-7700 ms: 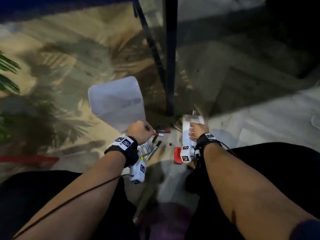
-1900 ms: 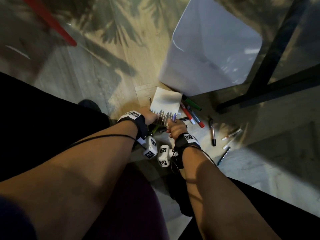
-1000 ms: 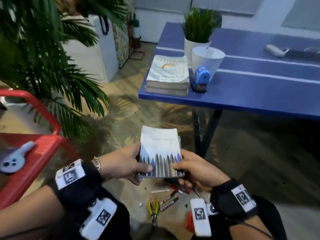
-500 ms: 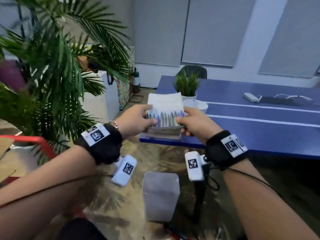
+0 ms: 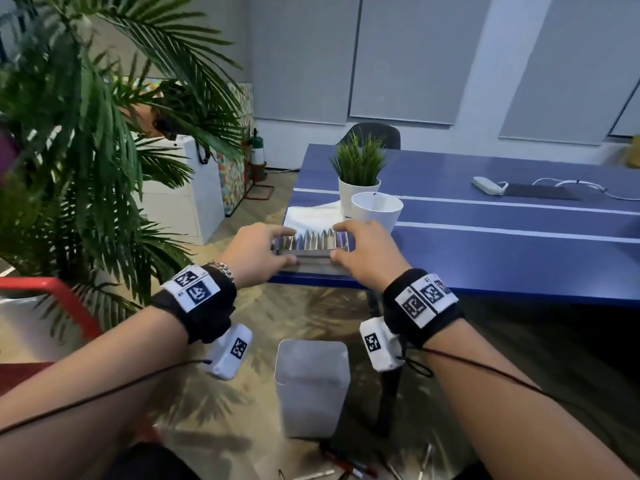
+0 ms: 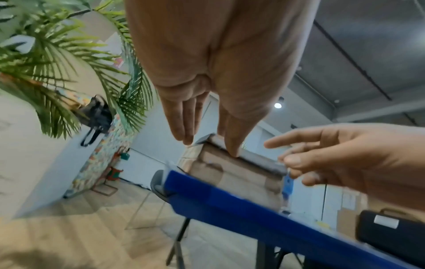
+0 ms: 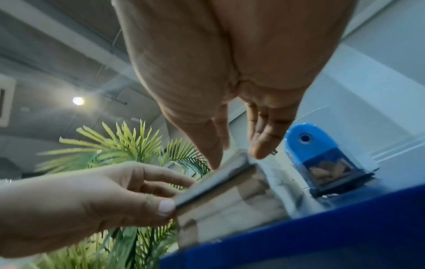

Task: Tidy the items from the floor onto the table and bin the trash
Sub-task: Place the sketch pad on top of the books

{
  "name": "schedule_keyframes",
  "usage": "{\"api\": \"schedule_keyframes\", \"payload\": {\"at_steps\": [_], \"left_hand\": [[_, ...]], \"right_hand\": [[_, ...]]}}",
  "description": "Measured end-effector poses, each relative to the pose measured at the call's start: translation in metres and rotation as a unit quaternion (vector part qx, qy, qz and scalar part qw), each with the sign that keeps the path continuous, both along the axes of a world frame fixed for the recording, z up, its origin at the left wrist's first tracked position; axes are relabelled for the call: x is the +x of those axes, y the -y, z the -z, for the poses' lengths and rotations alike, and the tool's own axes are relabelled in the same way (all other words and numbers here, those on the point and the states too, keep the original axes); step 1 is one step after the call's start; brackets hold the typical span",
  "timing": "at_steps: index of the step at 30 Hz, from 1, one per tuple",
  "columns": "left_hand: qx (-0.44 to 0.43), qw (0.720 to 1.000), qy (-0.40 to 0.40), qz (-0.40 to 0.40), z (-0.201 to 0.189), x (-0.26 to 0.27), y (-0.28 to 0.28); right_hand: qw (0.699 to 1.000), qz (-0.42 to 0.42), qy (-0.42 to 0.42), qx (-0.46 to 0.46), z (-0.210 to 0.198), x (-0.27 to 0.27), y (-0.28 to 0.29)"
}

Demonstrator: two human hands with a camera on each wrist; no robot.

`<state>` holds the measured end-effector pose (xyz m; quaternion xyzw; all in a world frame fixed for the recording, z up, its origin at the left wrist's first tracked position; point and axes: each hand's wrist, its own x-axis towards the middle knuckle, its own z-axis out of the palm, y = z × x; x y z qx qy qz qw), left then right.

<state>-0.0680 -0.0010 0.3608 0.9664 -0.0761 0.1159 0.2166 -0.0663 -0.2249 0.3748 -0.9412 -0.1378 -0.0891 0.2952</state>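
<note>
A flat pencil box [image 5: 311, 233] with a row of pencil tips on its front lies on a stack of books [image 5: 311, 266] at the near left corner of the blue table [image 5: 485, 258]. My left hand [image 5: 291, 245] pinches its left end, thumb on the front edge and fingers on top. At the right end, my right hand [image 5: 341, 242] holds it the same way. In the right wrist view the left thumb presses the edge of the box [image 7: 218, 182]. In the left wrist view my left thumb rests on the box's top edge [image 6: 253, 160].
A white cup [image 5: 376, 209] and a small potted plant [image 5: 358, 168] stand just behind the books, with a blue sharpener [image 7: 319, 160] beside them. A grey bin [image 5: 311, 386] stands on the floor under the table corner, several pens [image 5: 346, 467] near it. A large palm [image 5: 86, 133] and a red cart [image 5: 52, 296] are to the left.
Both hands carried the pencil box up from near the floor and forward onto the books. My view rose from the floor to table height.
</note>
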Motion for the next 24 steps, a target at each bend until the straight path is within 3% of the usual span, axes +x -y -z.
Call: {"api": "schedule_keyframes", "payload": {"at_steps": [9, 18, 24], "left_hand": [[-0.049, 0.997, 0.042, -0.031, 0.009, 0.004, 0.004], [-0.084, 0.995, 0.013, -0.048, 0.006, 0.012, 0.006], [-0.062, 0.997, 0.012, -0.054, 0.007, 0.008, 0.007]], "right_hand": [[0.997, 0.045, 0.061, 0.001, 0.018, -0.001, -0.001], [0.996, 0.062, 0.068, 0.007, 0.021, 0.003, -0.004], [0.995, 0.063, 0.073, -0.013, 0.024, 0.002, -0.005]]}}
